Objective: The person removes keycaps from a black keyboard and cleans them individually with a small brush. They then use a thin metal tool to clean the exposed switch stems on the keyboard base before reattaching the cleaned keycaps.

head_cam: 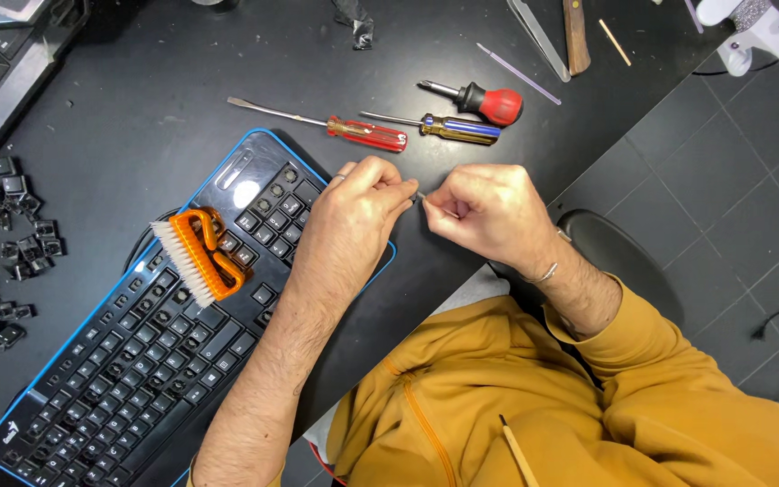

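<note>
My left hand (353, 221) and my right hand (489, 215) meet over the black table (137, 117), fingertips pinched together on a tiny pale object (420, 196) between them; it is too small to identify. Below my left hand lies a black keyboard (137, 361) with a blue rim, several of its keys removed. An orange brush (200, 252) with white bristles rests on the keyboard's upper part. My sleeves are mustard yellow.
Three screwdrivers lie beyond the hands: a red-handled one (353, 133), a yellow-and-blue one (457, 128), a stubby red-and-black one (489, 101). Loose black keycaps (2, 252) are piled at the left. A thin wooden stick (517, 451) lies on my lap. Tiled floor is at right.
</note>
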